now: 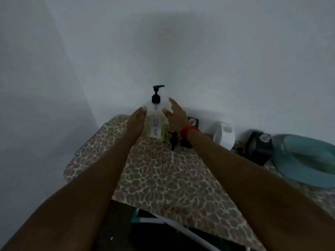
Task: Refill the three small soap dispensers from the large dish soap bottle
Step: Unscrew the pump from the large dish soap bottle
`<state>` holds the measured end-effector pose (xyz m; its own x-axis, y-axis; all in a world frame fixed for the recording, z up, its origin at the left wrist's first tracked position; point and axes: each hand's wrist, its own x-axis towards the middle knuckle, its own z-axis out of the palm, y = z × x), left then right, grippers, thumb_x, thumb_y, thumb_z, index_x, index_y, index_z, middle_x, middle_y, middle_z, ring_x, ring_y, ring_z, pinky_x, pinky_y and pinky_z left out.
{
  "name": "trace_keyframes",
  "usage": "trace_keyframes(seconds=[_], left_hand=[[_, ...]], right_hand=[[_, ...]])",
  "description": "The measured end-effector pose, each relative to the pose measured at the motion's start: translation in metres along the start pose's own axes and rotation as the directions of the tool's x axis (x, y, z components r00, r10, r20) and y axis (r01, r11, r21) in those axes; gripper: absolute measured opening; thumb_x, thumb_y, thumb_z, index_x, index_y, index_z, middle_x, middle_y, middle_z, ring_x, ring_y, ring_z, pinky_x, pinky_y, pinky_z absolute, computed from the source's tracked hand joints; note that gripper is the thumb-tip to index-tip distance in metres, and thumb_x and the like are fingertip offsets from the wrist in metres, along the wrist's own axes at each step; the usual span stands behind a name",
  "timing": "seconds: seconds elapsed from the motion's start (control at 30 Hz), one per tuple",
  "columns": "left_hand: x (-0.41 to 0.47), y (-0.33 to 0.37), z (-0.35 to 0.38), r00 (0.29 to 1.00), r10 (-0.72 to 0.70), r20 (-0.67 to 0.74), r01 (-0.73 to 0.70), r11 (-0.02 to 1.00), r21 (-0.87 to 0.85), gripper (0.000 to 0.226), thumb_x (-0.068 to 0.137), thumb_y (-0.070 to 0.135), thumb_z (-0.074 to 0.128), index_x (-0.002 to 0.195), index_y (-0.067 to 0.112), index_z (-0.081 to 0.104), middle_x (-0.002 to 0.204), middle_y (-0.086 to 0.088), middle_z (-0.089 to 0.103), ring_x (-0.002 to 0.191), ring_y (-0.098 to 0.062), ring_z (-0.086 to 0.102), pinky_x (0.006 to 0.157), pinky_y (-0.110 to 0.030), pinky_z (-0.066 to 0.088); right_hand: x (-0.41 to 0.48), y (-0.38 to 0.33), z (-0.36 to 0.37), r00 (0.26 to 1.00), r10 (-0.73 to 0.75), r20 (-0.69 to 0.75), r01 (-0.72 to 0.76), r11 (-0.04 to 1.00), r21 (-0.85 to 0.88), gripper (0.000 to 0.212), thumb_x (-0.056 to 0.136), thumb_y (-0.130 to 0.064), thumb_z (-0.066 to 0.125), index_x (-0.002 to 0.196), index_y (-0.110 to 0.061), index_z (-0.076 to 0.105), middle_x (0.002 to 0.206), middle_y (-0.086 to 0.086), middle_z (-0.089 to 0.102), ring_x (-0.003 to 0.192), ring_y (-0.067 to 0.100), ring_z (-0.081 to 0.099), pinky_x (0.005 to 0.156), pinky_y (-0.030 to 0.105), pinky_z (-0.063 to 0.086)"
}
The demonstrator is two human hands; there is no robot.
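Left grip (137,120) and right grip (175,117) wide, flanking dish soap bottle (155,126), near table (163,178) far edge, wall (181,51) close behind

Counter w/ leopard-print cover (163,178) is sitting in a wall corner. Tall clear dish soap bottle w/ black pump (155,127) is standing upright at the back. Loose black pump tops (173,140) are lying just right of it. Further right, a dark square dispenser (193,121), white round dispenser (222,134) & black square dispenser (259,147) are standing open-necked. A teal round dish (306,158) is resting at far right.

bottle (155,124): clear glossy plastic; tabletop (163,178): matt leopard-print cloth; basin (306,160): smooth plastic
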<state>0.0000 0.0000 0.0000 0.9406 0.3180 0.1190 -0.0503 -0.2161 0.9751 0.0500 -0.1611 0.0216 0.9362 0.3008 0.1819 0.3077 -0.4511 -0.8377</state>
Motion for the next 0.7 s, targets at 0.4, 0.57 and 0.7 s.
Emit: trace_keyframes(seconds=[0.4,0.57,0.7], left_hand=[[-0.004,0.013,0.002,0.997,0.047,-0.06,-0.043,0.997,0.063,0.032,0.109,0.034,0.042,0.114,0.015,0.068,0.112,-0.008,0.068,0.111,-0.031,0.065,0.099,-0.057,0.053],[-0.029,0.054,-0.007,0.991,0.098,-0.086,-0.091,0.992,0.082,0.041,0.107,0.039,0.046,0.126,0.011,0.069,0.118,-0.008,0.07,0.112,-0.028,0.066,0.098,-0.054,0.055],[-0.058,0.094,0.0,0.99,0.127,-0.053,-0.124,0.991,0.05,0.041,0.104,0.042,0.051,0.128,0.014,0.07,0.126,-0.008,0.069,0.12,-0.026,0.064,0.102,-0.052,0.053]], right_hand=[[-0.002,-0.01,-0.002,1.0,0.002,-0.02,-0.001,0.998,0.055,0.045,0.101,-0.026,0.055,0.142,-0.009,0.049,0.135,0.012,0.058,0.122,0.026,0.058,0.105,0.043,0.047],[-0.031,-0.043,-0.031,0.997,-0.019,-0.071,0.032,0.983,0.181,0.044,0.099,-0.027,0.059,0.14,-0.01,0.052,0.135,0.01,0.059,0.118,0.024,0.06,0.101,0.048,0.05],[-0.075,-0.066,-0.07,0.986,-0.06,-0.154,0.094,0.971,0.219,0.043,0.098,-0.029,0.061,0.138,-0.014,0.054,0.129,0.003,0.06,0.107,0.016,0.064,0.093,0.043,0.056]])
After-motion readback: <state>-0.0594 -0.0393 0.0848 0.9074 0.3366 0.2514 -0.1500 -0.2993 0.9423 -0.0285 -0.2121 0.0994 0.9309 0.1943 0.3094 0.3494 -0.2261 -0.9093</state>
